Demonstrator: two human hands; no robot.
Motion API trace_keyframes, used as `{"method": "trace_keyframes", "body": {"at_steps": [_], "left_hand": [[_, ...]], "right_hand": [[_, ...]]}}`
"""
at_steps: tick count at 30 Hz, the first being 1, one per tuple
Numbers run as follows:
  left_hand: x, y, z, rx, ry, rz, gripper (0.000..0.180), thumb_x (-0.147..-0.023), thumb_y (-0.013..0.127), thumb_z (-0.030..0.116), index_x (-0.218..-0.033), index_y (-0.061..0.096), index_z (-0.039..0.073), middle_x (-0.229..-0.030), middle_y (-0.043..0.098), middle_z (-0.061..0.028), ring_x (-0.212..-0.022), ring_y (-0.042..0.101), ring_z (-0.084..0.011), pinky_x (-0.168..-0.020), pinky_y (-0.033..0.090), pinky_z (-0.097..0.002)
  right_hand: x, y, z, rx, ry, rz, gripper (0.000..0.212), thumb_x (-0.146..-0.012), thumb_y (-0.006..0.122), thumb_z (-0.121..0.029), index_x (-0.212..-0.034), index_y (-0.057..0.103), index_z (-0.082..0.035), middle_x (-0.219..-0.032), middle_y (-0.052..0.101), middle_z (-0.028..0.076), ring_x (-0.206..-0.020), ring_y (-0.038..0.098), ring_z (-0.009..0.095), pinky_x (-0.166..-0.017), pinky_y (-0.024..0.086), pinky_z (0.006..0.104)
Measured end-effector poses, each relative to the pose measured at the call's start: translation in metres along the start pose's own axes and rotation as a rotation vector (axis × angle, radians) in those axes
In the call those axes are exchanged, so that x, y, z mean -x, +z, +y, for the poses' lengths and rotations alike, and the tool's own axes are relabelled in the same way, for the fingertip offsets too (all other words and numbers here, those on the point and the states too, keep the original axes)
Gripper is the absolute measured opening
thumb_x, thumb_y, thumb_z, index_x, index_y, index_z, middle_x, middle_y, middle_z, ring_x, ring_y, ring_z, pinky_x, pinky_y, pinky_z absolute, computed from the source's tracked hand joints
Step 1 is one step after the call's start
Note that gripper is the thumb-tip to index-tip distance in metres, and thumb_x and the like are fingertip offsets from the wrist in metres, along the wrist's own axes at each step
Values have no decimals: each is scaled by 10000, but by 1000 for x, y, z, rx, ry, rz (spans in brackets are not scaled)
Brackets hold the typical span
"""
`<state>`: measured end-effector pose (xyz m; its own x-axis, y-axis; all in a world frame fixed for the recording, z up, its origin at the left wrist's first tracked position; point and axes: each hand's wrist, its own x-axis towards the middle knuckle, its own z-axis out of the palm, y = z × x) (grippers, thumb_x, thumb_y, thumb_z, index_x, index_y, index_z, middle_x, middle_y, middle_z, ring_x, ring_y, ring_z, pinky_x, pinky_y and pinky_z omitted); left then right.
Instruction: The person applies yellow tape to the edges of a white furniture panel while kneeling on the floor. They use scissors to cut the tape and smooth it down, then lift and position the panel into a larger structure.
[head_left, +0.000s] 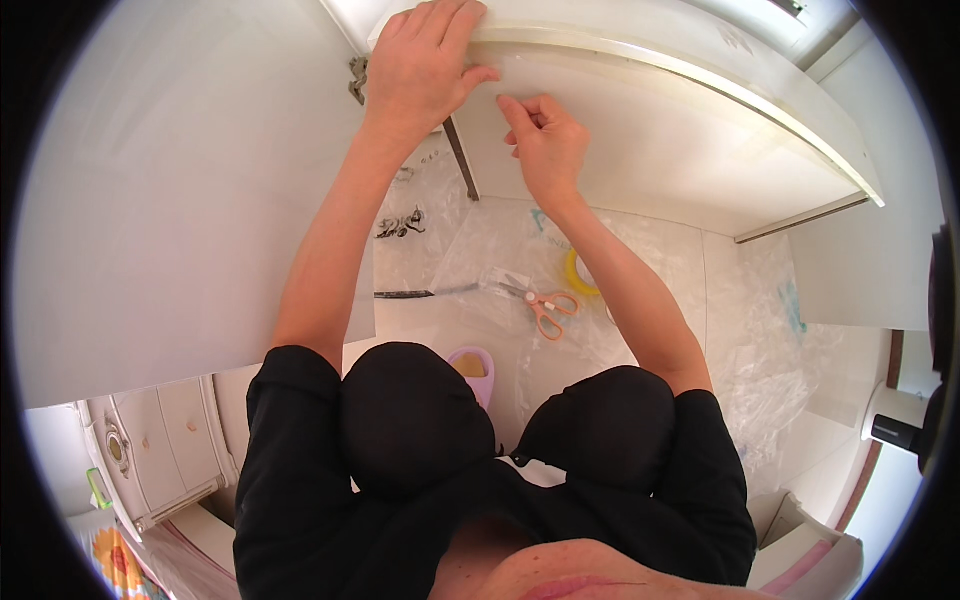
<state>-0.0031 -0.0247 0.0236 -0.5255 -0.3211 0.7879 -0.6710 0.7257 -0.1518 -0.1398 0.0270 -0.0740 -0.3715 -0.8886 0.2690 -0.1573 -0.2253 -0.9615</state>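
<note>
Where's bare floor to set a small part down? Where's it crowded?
Bare: pale tiled floor between the slim black-handled tool and black-covered left knee, left of the orange-handled scissors. Crowded: around those scissors and the yellow ring-shaped roll; also far right, under crumpled clear plastic film.

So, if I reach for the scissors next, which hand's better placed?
Probably your right hand: it sits nearer the scissors in this view, while your left hand rests on the white panel. The right is curled, so I can't tell whether it holds anything.
</note>
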Motion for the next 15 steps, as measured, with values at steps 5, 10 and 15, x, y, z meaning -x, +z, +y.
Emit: {"method": "trace_keyframes", "body": {"at_steps": [5, 10, 15], "left_hand": [[0, -3, 2, -60, 4, -105, 779, -558, 873, 218, -1224, 532, 0, -1239, 577, -184, -1102, 569, -354, -923, 459, -436], [-3, -15, -4, 59, -117, -125, 716, -599, 862, 184, -1232, 567, 27, -1225, 608, -159, -1109, 573, -348, -931, 466, -437], [10, -6, -19, 40, -132, -1, 345, -810, 763, 157, -1139, 662, 130, -1181, 675, 3, -1155, 586, -191, -1049, 377, -404]], "right_hand": [[2, -8, -2, 25, -7, -22, 250, -875, 749, -225, -793, 669, -2, -617, 639, 48, -526, 564, 71, -478, 442, 237], [2, -19, -2, 100, -287, 17, 170, -890, 724, -170, -827, 678, -18, -701, 670, 56, -572, 593, 94, -492, 447, 233], [-33, -27, -57, 476, -1066, 124, 225, -821, 741, -138, -1023, 670, -70, -1050, 681, 58, -940, 626, 205, -817, 481, 373]]}}
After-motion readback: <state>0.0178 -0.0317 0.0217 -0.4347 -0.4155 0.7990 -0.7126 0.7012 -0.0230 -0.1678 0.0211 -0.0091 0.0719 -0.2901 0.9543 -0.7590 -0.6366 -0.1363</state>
